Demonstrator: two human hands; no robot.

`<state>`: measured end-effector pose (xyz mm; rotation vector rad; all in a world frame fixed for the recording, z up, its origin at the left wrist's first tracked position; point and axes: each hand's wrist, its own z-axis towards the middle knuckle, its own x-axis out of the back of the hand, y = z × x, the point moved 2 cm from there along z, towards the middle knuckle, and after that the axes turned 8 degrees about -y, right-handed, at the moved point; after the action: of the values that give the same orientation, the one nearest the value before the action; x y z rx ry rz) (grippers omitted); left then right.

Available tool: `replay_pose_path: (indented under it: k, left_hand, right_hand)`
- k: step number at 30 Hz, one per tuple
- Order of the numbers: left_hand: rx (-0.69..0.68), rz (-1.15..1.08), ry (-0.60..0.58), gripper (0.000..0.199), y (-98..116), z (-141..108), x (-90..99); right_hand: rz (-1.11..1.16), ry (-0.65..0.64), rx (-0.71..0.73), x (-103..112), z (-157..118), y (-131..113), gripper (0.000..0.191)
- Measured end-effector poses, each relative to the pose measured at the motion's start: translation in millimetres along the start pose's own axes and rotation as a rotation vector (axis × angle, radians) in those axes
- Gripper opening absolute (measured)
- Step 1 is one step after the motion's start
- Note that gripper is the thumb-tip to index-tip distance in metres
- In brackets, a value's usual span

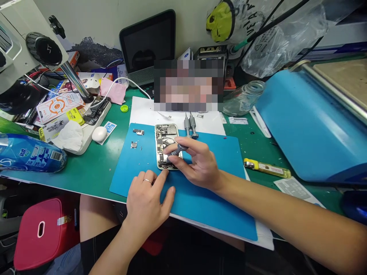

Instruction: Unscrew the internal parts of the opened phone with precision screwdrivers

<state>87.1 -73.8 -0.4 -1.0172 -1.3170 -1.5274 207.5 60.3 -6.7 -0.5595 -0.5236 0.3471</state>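
Observation:
An opened phone with bare inner parts lies on the blue mat. My right hand is over its lower right side, fingers closed around a grey screwdriver; the driver's tip is hard to make out. My left hand rests on the mat below the phone, its index fingertip at the phone's bottom edge and the thumb apart, holding nothing. Left of the phone lie small metal parts and a dark part. Two more grey screwdrivers lie beyond the phone.
At the left are a blue pouch, crumpled tissue, a white earphone case and a microscope stand. A yellow cutter and a glass jar are at the right. Behind stands a dark screen.

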Motion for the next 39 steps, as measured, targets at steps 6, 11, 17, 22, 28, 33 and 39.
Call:
replay_pose_path:
  k: [6, 11, 17, 22, 28, 33, 39]
  left_hand:
    - [-0.002, 0.001, 0.002, 0.036, 0.2, 0.1, -0.4]
    - [-0.003, -0.001, -0.003, 0.037, 0.3, -0.3, -0.9]
    - [-0.003, -0.001, 0.000, 0.036, 0.2, -0.2, -0.6]
    - [-0.004, 0.001, -0.005, 0.036, 0.4, -0.5, -0.9]
    - [-0.008, 0.001, 0.009, 0.036, 0.8, -0.4, -1.1]
    - [-0.015, -0.004, 0.013, 0.037, 0.1, -1.1, -1.3]
    - [-0.018, 0.016, 0.008, 0.036, -0.1, -1.8, -2.1]
  right_hand:
    - [-0.025, -0.041, -0.002, -1.7, 1.0, -1.2, 0.057]
    - [-0.017, -0.060, -0.020, -2.9, -0.7, -0.5, 0.057]
    - [-0.004, -0.060, -0.005, -3.8, -2.0, -0.1, 0.061]
    - [-0.037, -0.071, 0.008, -2.7, 1.2, -2.4, 0.060]
    - [-0.063, -0.068, 0.034, -1.8, 1.9, -3.3, 0.057]
    - [-0.070, -0.070, 0.021, -1.6, 1.1, -3.2, 0.058]
    - [-0.063, -0.088, 0.007, -1.0, 0.5, -3.5, 0.059]
